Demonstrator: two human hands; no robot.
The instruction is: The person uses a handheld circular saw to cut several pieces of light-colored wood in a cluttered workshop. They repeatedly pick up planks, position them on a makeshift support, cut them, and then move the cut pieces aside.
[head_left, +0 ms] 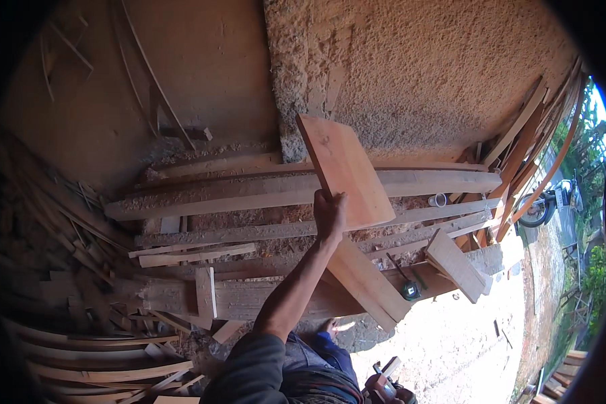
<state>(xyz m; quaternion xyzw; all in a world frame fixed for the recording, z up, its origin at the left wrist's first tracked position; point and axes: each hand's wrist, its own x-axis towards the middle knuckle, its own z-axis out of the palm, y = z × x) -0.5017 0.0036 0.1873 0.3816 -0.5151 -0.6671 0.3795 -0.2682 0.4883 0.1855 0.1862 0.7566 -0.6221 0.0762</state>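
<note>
My left hand (330, 214) reaches forward and is closed around the edge of a broad, flat wooden board (349, 172), which it holds tilted in the air. The board is light reddish brown with an angled end. Below it, another wide board (365, 279) lies slantwise across the beams. A tape measure (411, 290) with a dark case rests just right of that board. My right hand does not show.
Long timber beams (249, 195) run across in front of me, strewn with shavings. A short board (456, 264) lies at the right. Stacked planks (108, 370) fill the lower left. A reddish machine (382, 389) is at the lower edge. Slats lean against the wall (417, 81).
</note>
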